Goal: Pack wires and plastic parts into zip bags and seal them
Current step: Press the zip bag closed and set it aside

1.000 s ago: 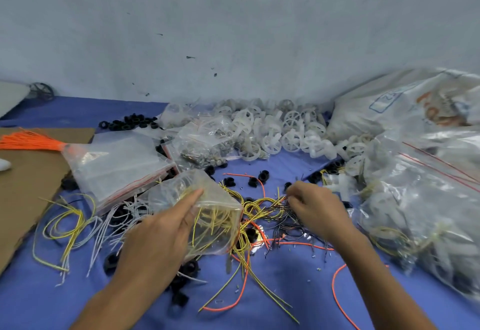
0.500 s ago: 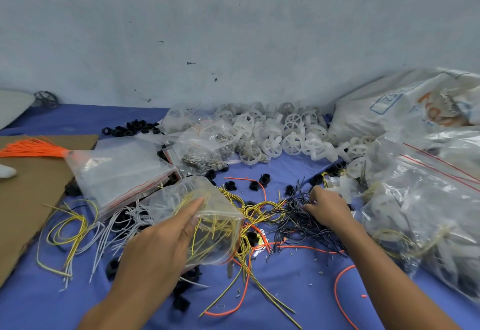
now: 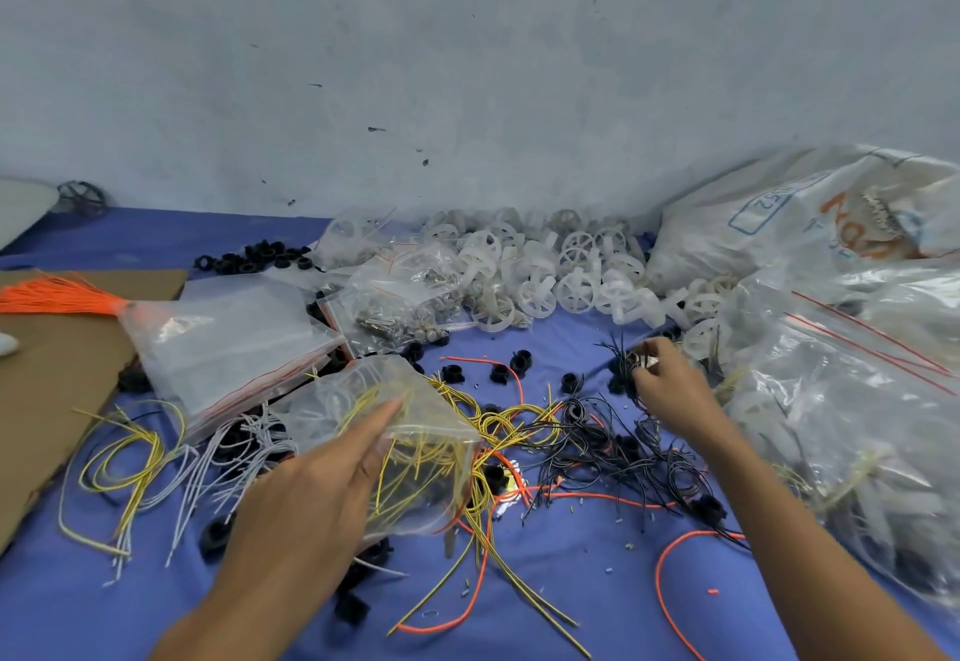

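Note:
My left hand (image 3: 311, 494) holds a clear zip bag (image 3: 384, 431) part-filled with yellow wires, its mouth facing right. More yellow wires (image 3: 498, 421) spill onto the blue cloth beside it. My right hand (image 3: 670, 385) is farther back and to the right, fingers pinched on a small bunch of thin black wires (image 3: 631, 361). A tangle of black wires (image 3: 613, 447) lies between my hands, with orange wires (image 3: 613, 496) running through it. White plastic wheels (image 3: 550, 270) are heaped at the back.
A stack of empty zip bags (image 3: 228, 338) and a bag of metal parts (image 3: 400, 307) lie at left centre. Black rings (image 3: 254, 257), loose white and yellow wires (image 3: 130, 457), cardboard (image 3: 47, 390) with an orange bundle (image 3: 57, 296). Large filled bags (image 3: 852, 400) crowd the right side.
My right hand moved away from the middle wire pile toward the back right and pinched black wires there. My left hand kept the bag in nearly the same place.

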The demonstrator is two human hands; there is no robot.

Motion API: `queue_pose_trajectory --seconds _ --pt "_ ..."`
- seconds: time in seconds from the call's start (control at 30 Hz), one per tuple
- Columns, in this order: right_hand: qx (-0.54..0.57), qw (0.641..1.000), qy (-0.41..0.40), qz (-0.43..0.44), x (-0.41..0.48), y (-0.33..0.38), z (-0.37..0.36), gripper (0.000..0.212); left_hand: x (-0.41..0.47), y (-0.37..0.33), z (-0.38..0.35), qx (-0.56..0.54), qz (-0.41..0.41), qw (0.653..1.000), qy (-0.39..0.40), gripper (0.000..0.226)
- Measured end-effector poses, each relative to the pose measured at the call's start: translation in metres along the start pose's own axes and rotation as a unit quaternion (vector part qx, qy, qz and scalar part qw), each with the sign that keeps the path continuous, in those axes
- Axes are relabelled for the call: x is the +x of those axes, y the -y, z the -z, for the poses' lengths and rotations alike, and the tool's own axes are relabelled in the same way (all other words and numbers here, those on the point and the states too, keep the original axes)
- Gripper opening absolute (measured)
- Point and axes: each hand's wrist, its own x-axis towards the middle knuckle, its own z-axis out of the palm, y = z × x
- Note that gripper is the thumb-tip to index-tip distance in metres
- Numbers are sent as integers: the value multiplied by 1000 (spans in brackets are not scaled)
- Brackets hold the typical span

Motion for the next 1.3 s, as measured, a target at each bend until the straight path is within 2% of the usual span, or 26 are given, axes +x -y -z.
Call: queue_pose_trajectory --seconds 0.1,0.17,0.2,0.3,0.4,0.47,0.57,0.7,0.83,0.9,1.03,1.1,1.17,1.23,1.3 --pt "97 995 28 1 -7 8 16 24 0 1 -4 -3 -4 1000 1 46" --pt "111 993 43 5 -11 11 22 15 0 3 -6 -6 -5 1000 -1 46" --pt "92 995 42 11 -12 12 25 9 0 3 -7 -6 -5 1000 -2 46" --pt "-50 997 -2 53 -12 13 30 18 1 2 -8 -5 -9 1000 -4 47" --pt "-78 992 -48 81 -14 19 33 19 1 0 -7 -5 -12 1000 -9 46" --pt "-37 996 -44 73 -16 22 34 21 1 0 -7 -2 -12 1000 -11 45" --pt "127 991 1 50 -20 31 40 19 2 1 -9 -2 -10 1000 -9 44" --pt "303 950 61 34 -35 41 46 18 2 2 -11 -14 -13 1000 -19 44" --pt "475 862 172 39 -69 49 44 12 6 0 -12 -31 -16 999 -25 46" --pt "512 826 236 28 -91 52 39 11 9 -4 -14 -26 -17 999 -29 49" --pt "519 779 352 -15 -137 57 17 13 15 -7 -19 -2 1 1000 -16 44" --pt "516 777 360 -13 -150 65 0 8 16 -8 -21 15 -3 1000 -4 43" --pt "514 791 332 -18 -156 77 -21 8 15 -8 -24 32 -3 999 16 45" --pt "532 788 307 -44 -158 91 -46 14 13 -9 -27 47 -4 999 27 46" --pt "539 784 304 -41 -160 112 -67 11 12 -9 -29 55 -18 998 33 45"
